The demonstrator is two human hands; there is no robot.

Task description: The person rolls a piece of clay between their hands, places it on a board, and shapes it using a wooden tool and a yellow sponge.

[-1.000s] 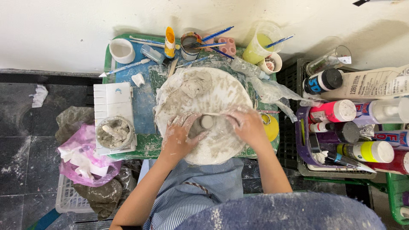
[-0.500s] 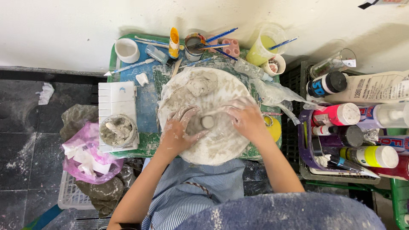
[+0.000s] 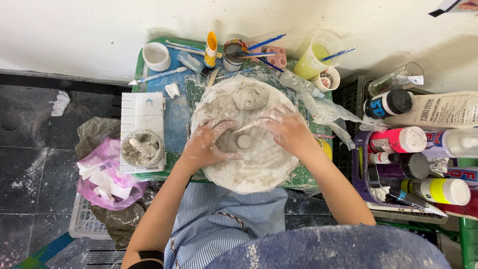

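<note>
Left hand (image 3: 206, 144) and right hand (image 3: 286, 130), both spread flat and grasping nothing, press around a small clay piece (image 3: 243, 141) mid-board (image 3: 249, 174); shaping looks early, a spare clay lump (image 3: 250, 96) lies untouched behind.

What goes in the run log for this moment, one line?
left hand: pressing clay | right hand: pressing clay | between hands: small clay disc | base: round board | behind: clay lump

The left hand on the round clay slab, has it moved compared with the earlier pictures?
Yes, slightly. The left hand has slid toward the small clay button in the middle of the round slab, its fingers now curling beside it; the right hand flanks the other side.
</note>
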